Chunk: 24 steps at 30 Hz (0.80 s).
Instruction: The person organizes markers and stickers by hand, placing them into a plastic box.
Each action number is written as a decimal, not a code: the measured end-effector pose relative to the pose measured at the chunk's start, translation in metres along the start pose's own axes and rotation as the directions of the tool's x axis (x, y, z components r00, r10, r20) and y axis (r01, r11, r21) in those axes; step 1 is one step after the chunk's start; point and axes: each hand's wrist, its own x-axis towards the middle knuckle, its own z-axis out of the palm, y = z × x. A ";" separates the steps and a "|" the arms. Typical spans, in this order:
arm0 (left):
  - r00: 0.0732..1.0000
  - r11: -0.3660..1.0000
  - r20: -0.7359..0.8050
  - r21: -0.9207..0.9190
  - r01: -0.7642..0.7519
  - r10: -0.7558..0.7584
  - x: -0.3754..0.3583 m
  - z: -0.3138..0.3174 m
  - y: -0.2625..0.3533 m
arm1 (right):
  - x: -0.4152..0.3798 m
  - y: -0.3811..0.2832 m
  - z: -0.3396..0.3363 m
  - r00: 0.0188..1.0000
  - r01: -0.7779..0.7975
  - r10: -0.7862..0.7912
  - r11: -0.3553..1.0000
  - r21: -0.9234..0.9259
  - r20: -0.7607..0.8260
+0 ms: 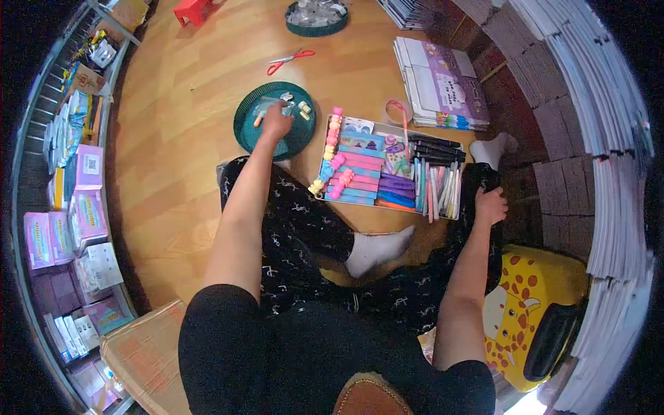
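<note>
Your left hand (275, 123) is out over the green round tray (247, 128) on the wood floor (173, 173), just beyond your left knee. Fingers curled down onto the small items (294, 107) in it, but the back of the hand hides the tips, so I can't tell whether they've closed on a piece or are only touching. An orange bit (257, 120) pokes out just left of the hand; can't tell if it's held or just lying there.

Your right hand (490, 206) is down on your right leg, fingers folded loosely, holding nothing that shows.

Handling, as a judgement: the tray pieces look tiny, light and rigid, probably plastic or eraser-like. They'd slide on the smooth tray bottom. Pinch one at its middle between thumb and forefinger, or trap it against the rim first. No real force needed.

Around it:
- Open stationery set (373, 173) just right of the tray, between your legs: coloured bars in rows, pens along its right side, small pastel pieces along its left edge.
- Red scissors (289, 59) further out on the floor, well apart from the tray.
- Second round tray (317, 28) near the far edge.
- Stack of purple boxes (443, 86) far right.
- Yellow spotted stool (536, 304) beside your right arm.
- Shelves of packaged goods (79, 200) along the left.
</note>
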 end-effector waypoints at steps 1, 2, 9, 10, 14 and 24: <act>0.987 0.986 -0.006 0.043 -0.161 0.161 0.002 0.008 0.002 | -0.001 -0.001 -0.001 1.000 -0.004 0.004 1.000 -0.005 0.003; 0.947 0.944 -0.007 0.084 -0.319 0.321 0.005 0.017 0.005 | -0.001 -0.002 -0.002 1.000 -0.002 0.002 1.000 -0.022 0.000; 0.922 0.869 0.216 0.319 -0.377 0.321 0.017 0.051 0.005 | 0.000 0.000 0.003 0.999 0.014 -0.016 0.999 -0.040 -0.046; 0.946 0.885 0.215 0.350 -0.307 0.242 0.012 0.046 0.011 | 0.001 -0.002 0.003 0.998 0.019 -0.021 0.999 -0.037 -0.053; 0.962 0.922 0.169 0.291 -0.256 0.214 0.010 0.042 0.005 | 0.007 -0.001 0.012 0.999 0.003 -0.004 1.000 -0.009 -0.044; 0.919 0.762 0.322 0.529 -0.374 0.227 -0.003 0.041 -0.029 | 0.004 0.004 0.003 1.000 -0.008 0.009 0.997 0.075 -0.018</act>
